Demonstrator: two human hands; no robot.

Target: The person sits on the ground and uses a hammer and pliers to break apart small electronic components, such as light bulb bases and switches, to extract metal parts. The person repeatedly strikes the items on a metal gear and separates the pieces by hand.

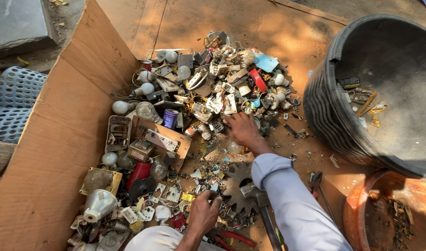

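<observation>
Item: scrap pile (208, 93) of bulbs, switches and circuit bits, lying on a cardboard sheet (59, 139). My right hand (242, 130) rests on the near edge of the pile, fingers curled down among the pieces; whether they grip anything I cannot tell. My left hand (204, 211) sits nearer me than the pile, fingers pinched together on small scrap bits (216, 197). A rusty gear (238, 183) lies just right of that hand. A black tub (375, 93) stands right of the pile.
</observation>
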